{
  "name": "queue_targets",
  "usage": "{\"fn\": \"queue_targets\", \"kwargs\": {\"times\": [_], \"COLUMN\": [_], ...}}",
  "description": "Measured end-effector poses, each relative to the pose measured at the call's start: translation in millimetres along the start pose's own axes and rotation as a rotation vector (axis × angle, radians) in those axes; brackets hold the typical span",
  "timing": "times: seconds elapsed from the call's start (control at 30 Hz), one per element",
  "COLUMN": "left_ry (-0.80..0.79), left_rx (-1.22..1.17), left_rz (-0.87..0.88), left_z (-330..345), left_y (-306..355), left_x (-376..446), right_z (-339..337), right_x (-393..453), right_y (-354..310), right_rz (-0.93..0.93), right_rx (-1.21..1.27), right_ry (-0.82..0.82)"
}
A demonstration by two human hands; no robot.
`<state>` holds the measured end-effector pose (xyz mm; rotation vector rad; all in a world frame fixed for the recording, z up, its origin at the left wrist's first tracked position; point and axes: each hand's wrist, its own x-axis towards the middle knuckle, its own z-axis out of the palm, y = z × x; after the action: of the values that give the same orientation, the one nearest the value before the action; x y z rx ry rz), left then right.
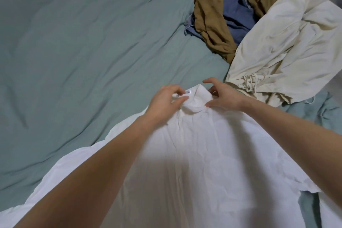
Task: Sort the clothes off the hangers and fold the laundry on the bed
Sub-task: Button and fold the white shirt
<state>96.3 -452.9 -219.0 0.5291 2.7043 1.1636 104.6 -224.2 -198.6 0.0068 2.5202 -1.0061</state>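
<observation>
White shirt [203,163] spread front-up on the bed [74,52], collar [194,98] at the far end, body running back under both forearms. Left hand [164,102] curled on the collar's left side, thumb and fingertips pinching the fabric just beside the small neck label [187,92]. Right hand [224,96] spread over the collar's right side, fingers fairly straight, thumb lifted clear; touching or pressing the cloth rather than gripping it, as far as can be told. No hanger visible in the neck opening; whether one sits inside, impossible to say.

Beyond and to the right of the right hand, an unsorted heap: cream garment [281,46] with ties nearest, brown garment [212,24] and blue garment [238,15] further off.

Risks from here, by judgement:
- Collar held on one side only, so any tug from the left hand likely to skew the neckline and drag the shirt off square.
- Creases already across the chest; folding without smoothing would set them in.
- Cream garment's loose ties lying close to the right hand, easily snagged or swept into the fold.
- Near hem out of sight below the forearms, possibly bunched.
</observation>
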Motion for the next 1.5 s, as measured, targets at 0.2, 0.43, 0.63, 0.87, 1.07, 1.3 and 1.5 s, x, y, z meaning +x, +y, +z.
{"fn": "queue_targets", "kwargs": {"times": [0.2, 0.43, 0.63, 0.87, 1.07, 1.3, 1.5], "left_ry": [-0.112, -0.214, -0.04, 0.263, 0.265, 0.206, 0.225], "left_rx": [0.034, 0.213, 0.372, 0.378, 0.55, 0.607, 0.588], "left_rz": [-0.416, -0.541, -0.118, -0.189, -0.203, -0.11, -0.061], "left_z": [46, 67, 67, 83, 84, 86, 51], "left_y": [43, 62, 71, 67, 64, 62, 35], "left_x": [26, 47, 40, 25, 26, 22, 2], "right_z": [-22, -21, -1, 43, 58, 86, 81], "right_x": [-38, -61, -72, -71, -103, -108, -76], "right_y": [48, 67, 96, 76, 130, 113, 46], "right_rz": [0.224, 0.029, -0.048, -0.293, 0.315, 0.141, 0.076], "right_rx": [-0.039, -0.068, -0.468, -0.464, -0.575, -0.56, -0.354], "right_ry": [0.055, 0.104, 0.456, 0.617, 0.272, 0.195, 0.506]}}
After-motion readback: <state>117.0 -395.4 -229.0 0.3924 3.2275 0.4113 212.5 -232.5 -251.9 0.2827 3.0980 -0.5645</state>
